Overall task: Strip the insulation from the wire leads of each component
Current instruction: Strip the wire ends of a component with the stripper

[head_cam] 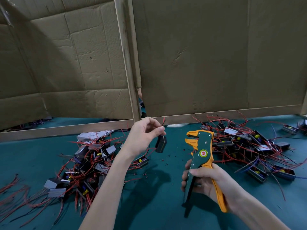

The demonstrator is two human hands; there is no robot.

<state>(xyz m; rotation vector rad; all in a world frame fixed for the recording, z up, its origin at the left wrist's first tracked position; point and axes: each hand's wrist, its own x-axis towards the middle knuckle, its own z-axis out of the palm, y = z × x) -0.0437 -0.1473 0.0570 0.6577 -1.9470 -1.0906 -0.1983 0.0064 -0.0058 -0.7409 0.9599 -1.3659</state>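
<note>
Cardboard screen (199, 55): stands along the bench's 12 o'clock edge, and I see no risk from it.
Bench (149, 205): green; a dropped part would likely land among look-alikes.
Pile at 8 o'clock (86, 163): tangled components with red leads. I cannot tell if they are stripped, so a misplaced part could be skipped or done 2 times.
Pile at 2 o'clock (249, 146): same doubt. Its stray leads lie near the tool and could snag it.
Wire stripper (201, 156): upright with jaws parted, at 3 o'clock of the held part and apart from the leads. A slanted or deep entry could nick strands.
Right hand (207, 183): wrapped round both handles; an early squeeze would bite nothing.
Left hand (144, 135): pinches the leads, raised above the bench. Its fingertips sit near the ends, in the jaws' likely path.
Component (161, 144): dangles at 5 o'clock of the left hand; its swing could pull the leads off line.
Wire leads (163, 122): the short red ends point to 12 o'clock.
Insulation scraps (166, 159): scattered at 6 o'clock of the component.
</note>
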